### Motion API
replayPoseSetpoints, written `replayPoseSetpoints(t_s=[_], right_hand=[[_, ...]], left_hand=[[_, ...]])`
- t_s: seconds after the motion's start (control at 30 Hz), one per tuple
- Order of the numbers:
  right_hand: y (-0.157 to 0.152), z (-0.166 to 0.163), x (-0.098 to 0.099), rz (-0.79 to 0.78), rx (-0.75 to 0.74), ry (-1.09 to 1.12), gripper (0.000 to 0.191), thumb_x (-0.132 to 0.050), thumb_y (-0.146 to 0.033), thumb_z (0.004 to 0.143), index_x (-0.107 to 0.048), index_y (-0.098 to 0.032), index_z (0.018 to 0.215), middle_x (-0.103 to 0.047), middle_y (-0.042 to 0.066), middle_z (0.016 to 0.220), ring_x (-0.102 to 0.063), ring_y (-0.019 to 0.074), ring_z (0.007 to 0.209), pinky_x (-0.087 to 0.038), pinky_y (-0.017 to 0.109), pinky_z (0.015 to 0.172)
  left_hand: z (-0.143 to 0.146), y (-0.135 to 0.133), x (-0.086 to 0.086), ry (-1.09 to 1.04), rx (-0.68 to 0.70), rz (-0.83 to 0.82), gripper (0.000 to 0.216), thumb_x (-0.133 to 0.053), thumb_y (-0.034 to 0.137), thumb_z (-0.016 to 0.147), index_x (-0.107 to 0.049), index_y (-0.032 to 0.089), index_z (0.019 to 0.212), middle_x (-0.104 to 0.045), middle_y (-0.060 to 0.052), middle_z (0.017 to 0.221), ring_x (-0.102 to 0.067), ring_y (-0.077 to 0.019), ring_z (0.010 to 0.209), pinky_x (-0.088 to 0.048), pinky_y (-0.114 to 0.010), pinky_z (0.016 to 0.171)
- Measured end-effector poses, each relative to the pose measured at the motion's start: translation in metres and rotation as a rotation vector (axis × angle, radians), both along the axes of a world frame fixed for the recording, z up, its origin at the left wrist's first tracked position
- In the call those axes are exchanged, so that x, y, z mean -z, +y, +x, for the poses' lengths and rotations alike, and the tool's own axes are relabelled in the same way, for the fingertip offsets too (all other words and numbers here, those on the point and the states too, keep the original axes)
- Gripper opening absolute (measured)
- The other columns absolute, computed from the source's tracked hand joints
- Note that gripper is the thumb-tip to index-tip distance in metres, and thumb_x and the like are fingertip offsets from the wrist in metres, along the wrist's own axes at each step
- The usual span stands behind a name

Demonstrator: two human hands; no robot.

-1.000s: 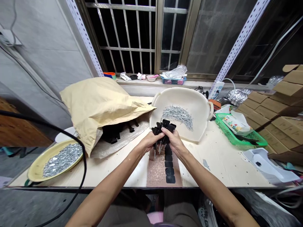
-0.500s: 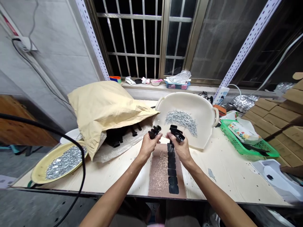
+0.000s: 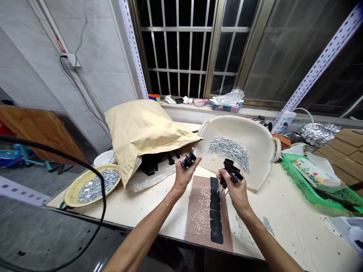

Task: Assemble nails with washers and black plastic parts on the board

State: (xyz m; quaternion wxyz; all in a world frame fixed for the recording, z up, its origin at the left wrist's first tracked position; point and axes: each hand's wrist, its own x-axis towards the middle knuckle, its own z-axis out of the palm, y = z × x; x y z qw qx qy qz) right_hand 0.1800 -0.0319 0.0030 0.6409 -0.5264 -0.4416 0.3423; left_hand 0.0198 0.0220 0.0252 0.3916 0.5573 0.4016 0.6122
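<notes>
My left hand (image 3: 183,177) is closed around a small black plastic part (image 3: 188,160), held up by the mouth of the yellow sack. My right hand (image 3: 236,189) grips black plastic pieces (image 3: 231,170), with thin metal pins showing below the fingers; the exact shape is partly hidden. Beneath the hands lies a brown board (image 3: 198,219) with a column of flat black squares (image 3: 215,215). Behind my right hand, a cream basin (image 3: 249,130) holds a pile of metal pins (image 3: 229,150).
A yellow sack (image 3: 144,124) with black parts in its mouth stands to the left. Beside it, a yellow dish (image 3: 69,194) holds small metal pieces (image 3: 98,185). To the right are a green basket (image 3: 300,185) and cardboard boxes (image 3: 340,151). A black cable (image 3: 103,200) loops at the left.
The view has swung left, so the scene sits farther right. My hands have moved apart, each still holding black plastic. Metal pins now show more clearly below my right hand.
</notes>
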Motion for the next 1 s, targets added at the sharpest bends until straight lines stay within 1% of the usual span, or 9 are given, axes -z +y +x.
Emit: replayPoseSetpoints(t_s=[0.1,0.23,0.37,0.5,0.6,0.7,0.8,0.87,1.0], right_hand=[[-0.002,0.001,0.002,-0.008,0.006,-0.002,0.035,-0.065,-0.045,0.076,-0.063,-0.015,0.095,-0.068,0.006,0.082,-0.066,0.0181,0.075,-0.052,0.032,0.073],[-0.003,-0.001,0.001,-0.018,0.024,0.005,0.036,-0.066,-0.045,0.074,-0.062,-0.016,0.095,-0.068,0.005,0.084,-0.066,0.0178,0.073,-0.052,0.030,0.069],[-0.005,-0.002,0.000,-0.017,0.013,-0.002,0.035,-0.065,-0.044,0.075,-0.062,-0.016,0.094,-0.068,0.005,0.081,-0.065,0.0180,0.073,-0.052,0.031,0.071],[-0.008,0.001,0.000,-0.012,0.028,0.003,0.033,-0.066,-0.043,0.075,-0.062,-0.015,0.094,-0.067,0.005,0.078,-0.065,0.0177,0.073,-0.052,0.031,0.071],[-0.004,-0.002,-0.002,-0.032,0.031,0.081,0.033,-0.067,-0.042,0.074,-0.063,-0.015,0.092,-0.066,0.004,0.076,-0.063,0.0158,0.069,-0.052,0.028,0.066],[0.014,-0.017,-0.004,-0.062,0.021,0.271,0.034,-0.069,-0.044,0.070,-0.063,-0.014,0.086,-0.066,0.003,0.075,-0.062,0.0143,0.065,-0.051,0.027,0.062],[0.042,-0.042,-0.005,-0.038,0.027,0.496,0.038,-0.072,-0.046,0.065,-0.062,-0.016,0.086,-0.067,0.003,0.079,-0.063,0.0150,0.071,-0.052,0.028,0.068],[0.061,-0.059,-0.006,-0.024,0.013,0.596,0.042,-0.069,-0.051,0.065,-0.062,-0.017,0.089,-0.068,0.004,0.083,-0.064,0.0165,0.079,-0.052,0.030,0.073],[0.083,-0.080,-0.006,-0.024,-0.163,0.645,0.049,-0.055,-0.065,0.071,-0.063,-0.019,0.087,-0.069,0.004,0.082,-0.064,0.0186,0.086,-0.052,0.033,0.077]], left_hand=[[0.001,0.000,0.001,0.054,0.053,0.050,0.032,-0.073,0.038,0.065,-0.054,0.015,0.057,-0.049,0.003,0.055,-0.043,-0.0084,0.052,-0.035,-0.021,0.050],[0.001,-0.003,0.000,0.062,0.034,0.055,0.029,-0.071,0.038,0.068,-0.056,0.014,0.060,-0.051,0.002,0.058,-0.044,-0.0089,0.054,-0.036,-0.021,0.052],[-0.006,0.001,0.002,0.004,0.031,-0.018,0.030,-0.072,0.039,0.067,-0.055,0.015,0.061,-0.048,0.004,0.054,-0.041,-0.0073,0.049,-0.034,-0.021,0.047],[-0.011,0.006,0.003,-0.075,0.050,-0.075,0.029,-0.072,0.041,0.066,-0.061,0.016,0.073,-0.050,0.005,0.056,-0.040,-0.0061,0.045,-0.034,-0.020,0.045],[-0.006,0.005,-0.001,-0.094,0.068,-0.120,0.032,-0.072,0.044,0.065,-0.061,0.014,0.069,-0.047,0.005,0.049,-0.037,-0.0057,0.041,-0.032,-0.020,0.042],[0.005,0.006,-0.004,-0.053,0.160,-0.167,0.037,-0.069,0.047,0.067,-0.065,0.011,0.070,-0.052,0.002,0.049,-0.046,-0.0090,0.044,-0.035,-0.021,0.043],[0.017,0.014,-0.002,-0.012,0.268,-0.187,0.042,-0.067,0.049,0.069,-0.069,0.010,0.083,-0.065,-0.006,0.068,-0.060,-0.0163,0.064,-0.045,-0.024,0.056],[0.021,0.024,0.002,0.039,0.307,-0.209,0.041,-0.066,0.049,0.069,-0.070,0.010,0.083,-0.067,-0.007,0.073,-0.061,-0.0186,0.070,-0.047,-0.026,0.062],[0.008,0.047,0.011,0.239,0.431,-0.190,0.034,-0.066,0.043,0.068,-0.069,0.010,0.075,-0.067,-0.005,0.069,-0.061,-0.0188,0.068,-0.046,-0.026,0.063]])
